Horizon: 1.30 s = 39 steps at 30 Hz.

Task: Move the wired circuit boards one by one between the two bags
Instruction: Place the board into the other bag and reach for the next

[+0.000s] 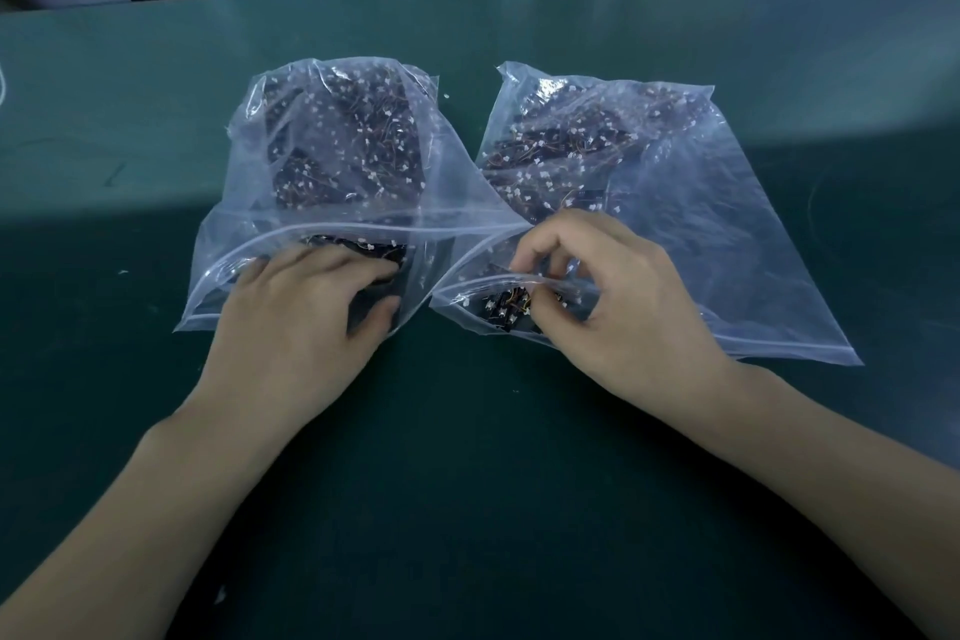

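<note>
Two clear plastic bags, the left bag [332,140] and the right bag [675,203], lie side by side mid-frame on the green table [156,130], both full of dark wired circuit boards [550,146]. The left hand [306,312] reaches into the left bag's mouth, fingers curled on a dark board [374,250]. The right hand [618,296], wrist bent, pinches a board [506,309] at the right bag's opening.

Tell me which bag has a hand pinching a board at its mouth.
The right bag: the right hand pinches a wired board at its opening. At the left bag, the left hand lies flatter over dark boards.
</note>
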### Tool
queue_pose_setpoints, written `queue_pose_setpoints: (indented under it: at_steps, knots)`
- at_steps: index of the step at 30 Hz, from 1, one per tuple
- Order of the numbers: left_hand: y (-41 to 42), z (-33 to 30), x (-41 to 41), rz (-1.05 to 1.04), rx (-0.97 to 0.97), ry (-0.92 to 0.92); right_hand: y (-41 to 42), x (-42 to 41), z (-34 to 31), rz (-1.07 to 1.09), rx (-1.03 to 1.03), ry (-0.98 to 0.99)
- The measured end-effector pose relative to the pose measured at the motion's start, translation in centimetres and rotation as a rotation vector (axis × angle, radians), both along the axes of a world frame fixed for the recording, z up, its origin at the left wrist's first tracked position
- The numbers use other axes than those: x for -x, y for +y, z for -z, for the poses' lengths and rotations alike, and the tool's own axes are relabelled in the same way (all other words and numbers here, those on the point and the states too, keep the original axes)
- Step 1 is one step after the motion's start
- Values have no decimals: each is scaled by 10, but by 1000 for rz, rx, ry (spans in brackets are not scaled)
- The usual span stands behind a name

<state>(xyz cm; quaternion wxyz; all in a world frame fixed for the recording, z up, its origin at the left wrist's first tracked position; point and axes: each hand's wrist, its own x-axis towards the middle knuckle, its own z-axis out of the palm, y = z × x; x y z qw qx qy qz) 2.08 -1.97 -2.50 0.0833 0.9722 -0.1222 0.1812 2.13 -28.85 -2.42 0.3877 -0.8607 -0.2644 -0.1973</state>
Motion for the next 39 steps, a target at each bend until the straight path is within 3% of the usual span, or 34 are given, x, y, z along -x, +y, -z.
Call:
queue_pose_setpoints:
  at_steps: [8, 13, 18, 21, 27, 39]
  knots:
    - [3, 2, -1, 58, 94, -58, 0, 0, 0, 2, 40, 0]
    - [0, 1, 0, 168, 192, -248, 2, 1, 2, -44, 138, 15]
    - [-16, -1, 6, 328, 365, -365, 2, -1, 7, -41, 76, 1]
    - [-25, -1, 12, 392, 526, -341, 1, -2, 6, -32, -12, 47]
    - [-38, 4, 19, 421, 851, -101, 2, -3, 4, -92, -121, -33]
    - [-39, 1, 20, 425, 701, -159, 4, -3, 8, -159, -118, -37]
